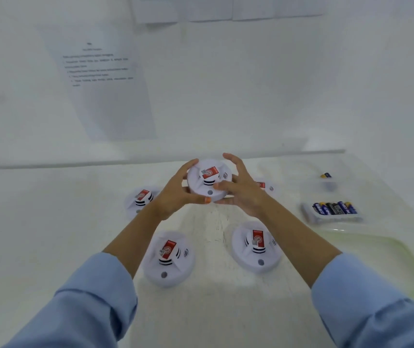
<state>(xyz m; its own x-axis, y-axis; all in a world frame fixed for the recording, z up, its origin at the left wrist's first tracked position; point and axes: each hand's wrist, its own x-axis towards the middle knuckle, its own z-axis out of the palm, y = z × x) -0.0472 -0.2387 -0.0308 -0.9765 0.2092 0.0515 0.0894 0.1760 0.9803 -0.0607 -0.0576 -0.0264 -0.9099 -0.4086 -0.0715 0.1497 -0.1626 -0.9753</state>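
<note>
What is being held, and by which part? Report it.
A round white plastic smoke detector with a red label, held by its rim: the left hand grips the left edge, the right hand the right edge, thumb on top.

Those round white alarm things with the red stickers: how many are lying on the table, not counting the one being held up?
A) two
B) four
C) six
B: besides the held alarm, gripped between the left hand and the right hand, four lie on the table: the far-left alarm, the near-left alarm, the near-right alarm and the far-right alarm, partly hidden behind the right hand.
</note>
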